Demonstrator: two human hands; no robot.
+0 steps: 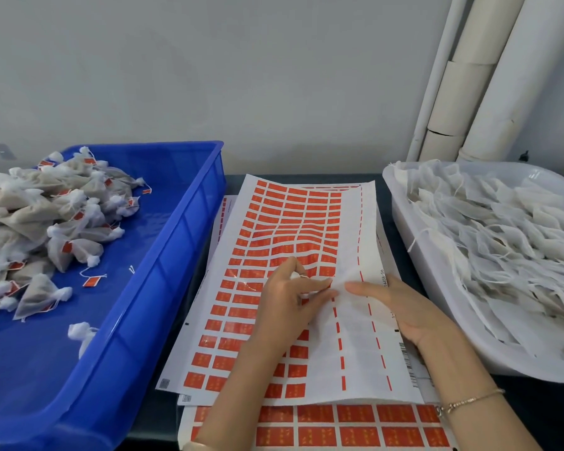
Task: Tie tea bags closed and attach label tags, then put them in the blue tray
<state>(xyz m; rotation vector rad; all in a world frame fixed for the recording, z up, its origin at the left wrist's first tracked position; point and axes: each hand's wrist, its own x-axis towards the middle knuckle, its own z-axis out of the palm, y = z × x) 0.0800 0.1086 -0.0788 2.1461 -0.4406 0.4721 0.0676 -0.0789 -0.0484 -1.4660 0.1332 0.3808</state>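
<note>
Two hands work over the label sheet [290,222], which in the head view lies at 6 o'clock on the dark counter [551,411], between the blue tray [189,222] at 9 o'clock and a white tray [404,229] at 3 o'clock. The left hand [290,297] closes thumb and forefinger on a label tag [332,281] at the edge of the last red column. A white scrap shows by its knuckles; I cannot tell what it is. The right hand [401,307] lies flat with straight fingers, pressing the bare backing just beside and holding nothing.

Tags look thin, light and probably sticky: best lifted by a corner while the buckled sheet is held down. Untied bags [502,239] in the white tray are soft mesh with loose strings, likely to tangle, so take one by its neck. Finished tea bags [46,216] are heaped at 10 o'clock. Only the blue tray's raised wall stands in the way. A second sheet [339,428] lies underneath.
</note>
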